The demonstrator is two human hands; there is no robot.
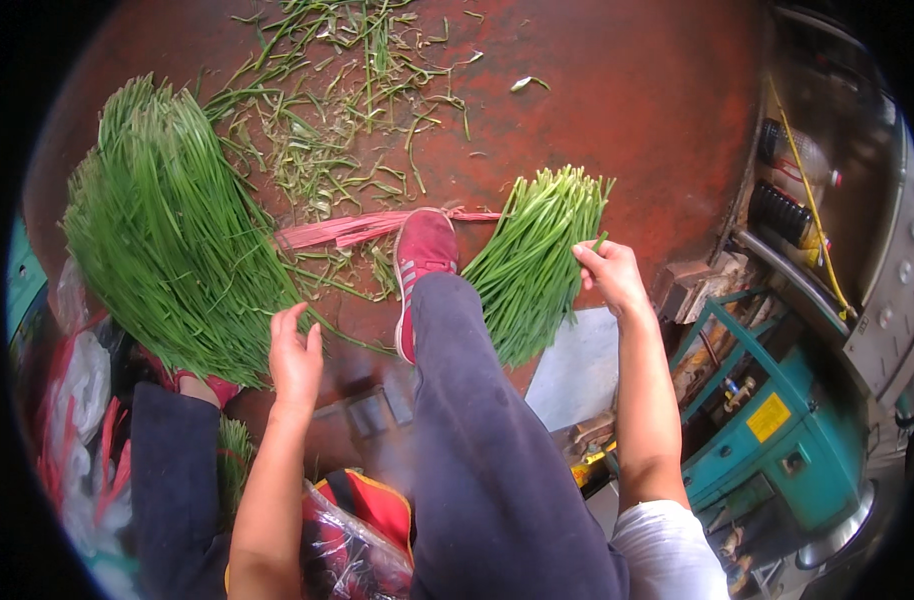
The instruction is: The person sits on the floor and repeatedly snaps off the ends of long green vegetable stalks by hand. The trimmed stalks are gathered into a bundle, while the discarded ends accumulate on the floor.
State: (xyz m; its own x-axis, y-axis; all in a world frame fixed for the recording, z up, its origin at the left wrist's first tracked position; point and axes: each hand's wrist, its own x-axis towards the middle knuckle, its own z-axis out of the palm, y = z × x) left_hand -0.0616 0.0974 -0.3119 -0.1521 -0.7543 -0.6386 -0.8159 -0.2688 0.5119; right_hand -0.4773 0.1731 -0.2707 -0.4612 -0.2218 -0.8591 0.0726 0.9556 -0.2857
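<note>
A large heap of long green stalks, like garlic chives (172, 232), lies on the reddish floor at the left. Beside its lower right edge is my left hand (296, 352), fingers apart and holding nothing. Right of my red shoe (425, 255) lies a smaller sheaf of the same stalks (543, 255), its pale cut ends pointing up the picture. My right hand (607, 270) pinches a green stalk (601, 238) between thumb and fingers at the sheaf's right edge. A pink plastic strip (352, 226) runs under the shoe between heap and sheaf.
Loose leaf scraps (329, 142) litter the reddish floor (622, 90) ahead. A grey flat sheet (581, 367) lies below the sheaf. At right stand a teal metal cabinet (787, 442) and a metal frame with bottles. Plastic bags (86, 382) and a red bag (378, 510) are near my legs.
</note>
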